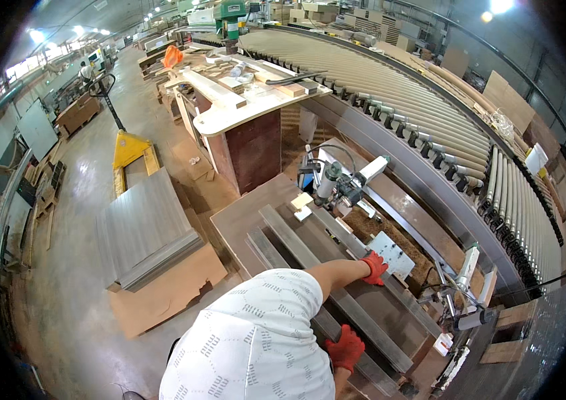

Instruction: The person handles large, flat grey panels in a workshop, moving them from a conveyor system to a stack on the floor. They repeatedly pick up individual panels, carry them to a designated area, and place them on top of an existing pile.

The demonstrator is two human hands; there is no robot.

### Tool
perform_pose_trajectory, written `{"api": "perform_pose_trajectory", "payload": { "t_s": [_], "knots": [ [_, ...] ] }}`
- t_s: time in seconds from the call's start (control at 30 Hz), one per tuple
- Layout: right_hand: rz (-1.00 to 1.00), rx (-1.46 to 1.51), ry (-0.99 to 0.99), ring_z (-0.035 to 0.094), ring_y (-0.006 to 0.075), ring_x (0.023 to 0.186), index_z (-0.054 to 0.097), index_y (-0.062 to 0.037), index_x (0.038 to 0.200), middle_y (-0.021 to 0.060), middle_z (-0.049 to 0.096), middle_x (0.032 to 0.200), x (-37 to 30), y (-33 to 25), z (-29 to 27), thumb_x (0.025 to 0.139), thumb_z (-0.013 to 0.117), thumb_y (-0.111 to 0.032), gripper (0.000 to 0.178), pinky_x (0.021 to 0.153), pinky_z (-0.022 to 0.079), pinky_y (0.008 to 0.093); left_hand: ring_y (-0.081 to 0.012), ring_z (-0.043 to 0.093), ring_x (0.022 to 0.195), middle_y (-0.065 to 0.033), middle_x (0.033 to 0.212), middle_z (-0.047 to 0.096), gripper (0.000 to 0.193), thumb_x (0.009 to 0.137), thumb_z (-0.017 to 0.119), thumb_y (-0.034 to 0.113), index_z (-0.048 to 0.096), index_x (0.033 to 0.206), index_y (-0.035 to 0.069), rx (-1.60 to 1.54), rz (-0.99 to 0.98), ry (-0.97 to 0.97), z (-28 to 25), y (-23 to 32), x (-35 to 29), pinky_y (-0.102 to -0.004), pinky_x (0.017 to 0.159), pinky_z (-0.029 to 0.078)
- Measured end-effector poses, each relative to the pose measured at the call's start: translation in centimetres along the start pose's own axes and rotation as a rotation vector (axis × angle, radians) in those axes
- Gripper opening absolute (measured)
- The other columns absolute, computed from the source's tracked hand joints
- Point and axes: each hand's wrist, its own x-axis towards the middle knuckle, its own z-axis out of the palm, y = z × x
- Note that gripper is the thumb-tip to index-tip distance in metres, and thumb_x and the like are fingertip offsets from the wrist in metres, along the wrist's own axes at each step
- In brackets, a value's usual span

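Observation:
My left hand (374, 268), in a red glove, lies on the far grey strip (409, 303) beside the machine's metal plate, its fingers stretched over the strip. Nearer to me, my right hand (346, 348), also red-gloved, is closed on the edge of a narrow grey wood-grain strip (375, 377). Another long grey strip (371, 321) runs between the hands, roughly parallel to these two. All rest on a brown worktable (246, 217). My right fingertips are partly hidden.
Beyond the strips stands a machine with a cylinder unit (329, 180) and a pale metal plate (393, 253). A roller conveyor (389, 80) curves behind it. On the left are stacked grey panels (143, 227) over cardboard (163, 293), a yellow pallet jack (129, 150) and a cluttered bench (223, 120).

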Motion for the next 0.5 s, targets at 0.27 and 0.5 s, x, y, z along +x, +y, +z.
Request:
{"api": "perform_pose_trajectory", "payload": {
  "t_s": [0.27,0.5],
  "knots": [
    [-0.012,0.058,0.004,0.072,0.0365,0.098,0.067,-0.0191,0.119,0.0106,0.074,0.106,-0.3,0.7,0.0,0.066,0.088,-0.045,0.063,0.084,0.053,0.0549,-0.0525,0.049,0.141,-0.0319,0.154,0.050,0.105,0.089,0.063,0.078,0.042,0.163,0.007,-0.022,-0.010,-0.075,0.6,1.1,1.4,-0.0663,0.119,0.032],
    [-0.040,0.078,0.006,0.072,0.0355,0.098,0.067,-0.0188,0.118,0.0093,0.074,0.105,-0.5,1.0,-0.8,0.067,0.089,-0.045,0.061,0.082,0.054,0.0525,-0.0514,0.051,0.139,-0.0314,0.151,0.054,0.102,0.088,0.064,0.078,0.046,0.159,0.006,-0.047,0.005,-0.047,0.6,1.3,1.3,-0.0654,0.116,0.034]
  ]
}}
